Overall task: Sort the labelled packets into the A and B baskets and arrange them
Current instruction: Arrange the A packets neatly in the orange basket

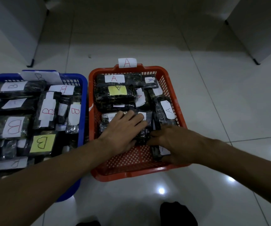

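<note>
Both hands' grip rests flat, released, on dark packets point(141, 128) in the red "A" basket point(173, 88); left hand point(123, 128), right hand point(172, 141).

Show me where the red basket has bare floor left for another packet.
Free: the red basket near strip, bordered by its front rim, left hand and right hand. Crowded: its back half and the whole blue basket.

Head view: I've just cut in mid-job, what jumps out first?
Two baskets of dark labelled packets sit side by side on the pale tiled floor: a blue basket on the left, crowded with B packets, and a red basket tagged A. Both hands work in the red one: left hand flat on packets, right hand at its near right corner.
</note>
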A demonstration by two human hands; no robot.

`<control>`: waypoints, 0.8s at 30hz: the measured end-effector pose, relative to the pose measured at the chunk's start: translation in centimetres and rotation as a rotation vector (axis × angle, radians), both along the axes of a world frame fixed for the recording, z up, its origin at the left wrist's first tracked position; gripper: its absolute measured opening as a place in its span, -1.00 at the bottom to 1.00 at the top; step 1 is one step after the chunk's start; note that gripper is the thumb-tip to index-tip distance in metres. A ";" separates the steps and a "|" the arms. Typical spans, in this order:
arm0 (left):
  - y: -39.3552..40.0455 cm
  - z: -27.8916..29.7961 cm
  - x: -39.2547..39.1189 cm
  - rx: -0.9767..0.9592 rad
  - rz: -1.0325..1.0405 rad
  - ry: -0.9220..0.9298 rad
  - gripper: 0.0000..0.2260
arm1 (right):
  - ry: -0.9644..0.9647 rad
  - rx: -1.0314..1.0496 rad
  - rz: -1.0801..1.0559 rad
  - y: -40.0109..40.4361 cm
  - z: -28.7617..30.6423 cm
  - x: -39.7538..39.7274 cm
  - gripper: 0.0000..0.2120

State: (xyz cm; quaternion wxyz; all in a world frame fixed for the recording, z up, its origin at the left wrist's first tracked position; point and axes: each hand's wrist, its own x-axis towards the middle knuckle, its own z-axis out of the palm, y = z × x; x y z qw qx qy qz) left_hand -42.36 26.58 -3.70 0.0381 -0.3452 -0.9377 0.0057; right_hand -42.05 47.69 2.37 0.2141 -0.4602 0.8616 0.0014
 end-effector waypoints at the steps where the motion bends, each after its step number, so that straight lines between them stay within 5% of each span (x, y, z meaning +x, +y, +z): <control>1: -0.1 0.1 0.0 -0.003 -0.005 -0.020 -0.33 | -0.016 -0.011 -0.014 0.3 0.2 0.0 -0.52; 10: -4.7 3.7 -1.6 0.301 0.093 -0.407 -0.42 | 0.020 -0.298 -0.131 0.6 3.3 0.8 -0.38; 13: -7.5 4.2 -1.4 0.350 0.176 -0.325 -0.50 | 0.105 -0.274 -0.058 -0.4 3.5 1.5 -0.44; 19: -7.9 3.9 0.2 0.071 0.133 -0.237 -0.47 | 0.088 -0.196 -0.074 -0.9 5.5 -0.1 -0.53; 24: -7.3 4.0 -0.2 0.035 0.172 -0.108 -0.56 | 0.041 -0.340 -0.052 -2.9 4.7 1.7 -0.53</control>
